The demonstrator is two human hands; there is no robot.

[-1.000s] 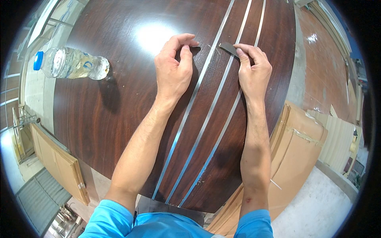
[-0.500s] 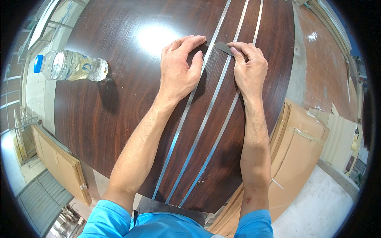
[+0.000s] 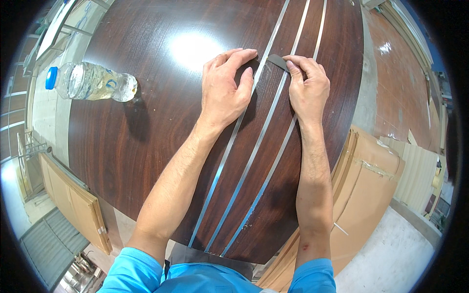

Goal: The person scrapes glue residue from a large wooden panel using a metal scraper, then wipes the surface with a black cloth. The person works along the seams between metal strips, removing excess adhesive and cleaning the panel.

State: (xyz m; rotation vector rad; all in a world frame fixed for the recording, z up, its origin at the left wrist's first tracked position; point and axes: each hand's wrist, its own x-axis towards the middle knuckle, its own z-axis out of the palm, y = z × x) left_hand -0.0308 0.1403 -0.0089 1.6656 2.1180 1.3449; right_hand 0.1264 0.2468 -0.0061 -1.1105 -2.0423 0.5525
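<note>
A dark brown wood-grain panel (image 3: 132, 166) lies before me, with three thin silvery strips (image 3: 225, 155) running along it. Between the thumb and fingers of my right hand (image 3: 310, 93) is a thin dark scraper blade (image 3: 277, 61) with a rounded edge. Its free end reaches left, close to the leftmost strip, and crosses over the middle one. My left hand (image 3: 223, 95) rests on the panel just left of the leftmost strip, its thumb apart from the slightly bent fingers. Nothing shows in that hand.
A clear plastic bottle (image 3: 97, 82) with a blue cap stands on the panel at the left. Stacked cardboard (image 3: 366, 171) is below the panel on the right, and more cardboard (image 3: 73, 200) leans at the lower left. Small crumbs lie near the strips' near ends.
The whole view has shifted slightly, so bottle and strips appear a little further right. Both hands keep nearly the same pose, and the right still holds the scraper blade.
</note>
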